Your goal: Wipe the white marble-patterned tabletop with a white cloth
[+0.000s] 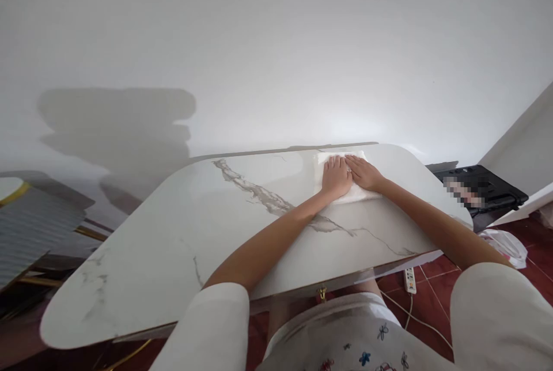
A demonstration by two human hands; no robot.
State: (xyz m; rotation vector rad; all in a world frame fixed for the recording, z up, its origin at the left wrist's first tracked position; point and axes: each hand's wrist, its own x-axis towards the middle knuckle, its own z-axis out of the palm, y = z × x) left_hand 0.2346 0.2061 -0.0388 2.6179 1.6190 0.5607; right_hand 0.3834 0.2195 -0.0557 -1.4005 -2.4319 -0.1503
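Observation:
A white cloth (pixel 358 194) is spread flat near the far edge of the marble-patterned table (pixel 155 244), right of its middle. On it rests my left hand (pixel 337 177), palm down, with the fingers laid out toward the wall. My right hand (pixel 363 173) also presses flat on the cloth, angled inward, its fingertips meeting the left hand's fingers. Both hands are open and cover much of the cloth. Whether any fold of it is pinched beneath the palms is hidden.
A white wall (pixel 276 60) rises behind the table. To the right is a black case (pixel 496 186), with a white plastic bag (pixel 503 247) on the red tiled floor. A power strip (pixel 410 280) and its cable lie below the table. A ribbed grey seat (pixel 38 233) is at left.

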